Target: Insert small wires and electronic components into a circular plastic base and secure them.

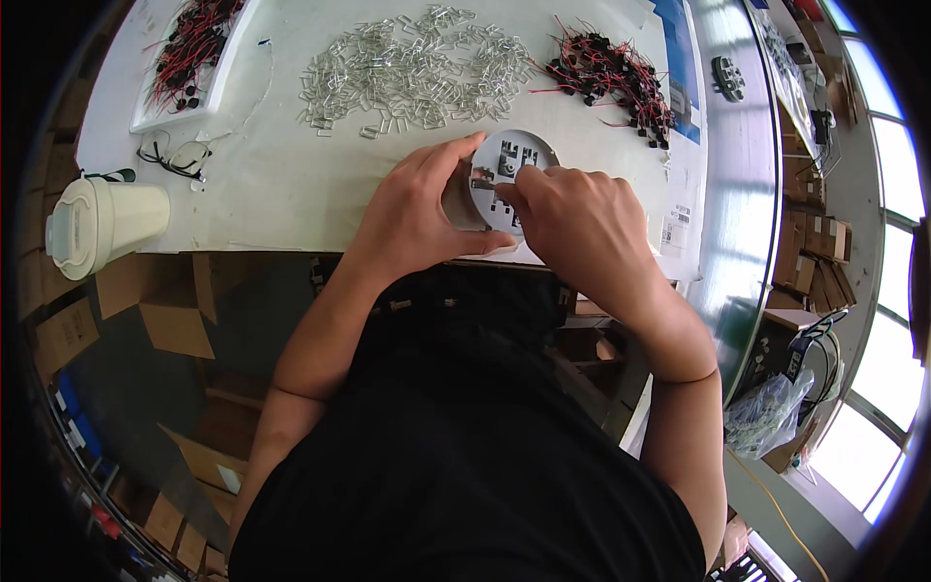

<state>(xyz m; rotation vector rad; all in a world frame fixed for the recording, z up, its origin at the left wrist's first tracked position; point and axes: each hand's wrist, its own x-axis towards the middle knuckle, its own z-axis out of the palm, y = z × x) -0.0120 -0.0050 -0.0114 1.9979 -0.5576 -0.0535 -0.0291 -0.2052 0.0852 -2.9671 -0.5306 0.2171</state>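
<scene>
A round, pale grey plastic housing (pixel 507 163) with dark fittings and metal contacts inside is held over the near edge of the worktable. My left hand (pixel 412 209) curves around its left side, with the fingertips at the top rim and the thumb below. From the right, my right hand (pixel 587 218) reaches over the housing, its thumb and fingers pressed together at the inner fittings. Whatever those fingertips pinch is hidden by the hand. Beyond lies a wide heap of small clear U-shaped pieces (pixel 398 73).
Black round components with red wires lie in a bundle (pixel 616 82) at the far right, with more inside a white tray (pixel 173 118) at the far left. A cream lidded container (pixel 131 218) stands by the left edge. Open cardboard boxes (pixel 175 325) sit below the table.
</scene>
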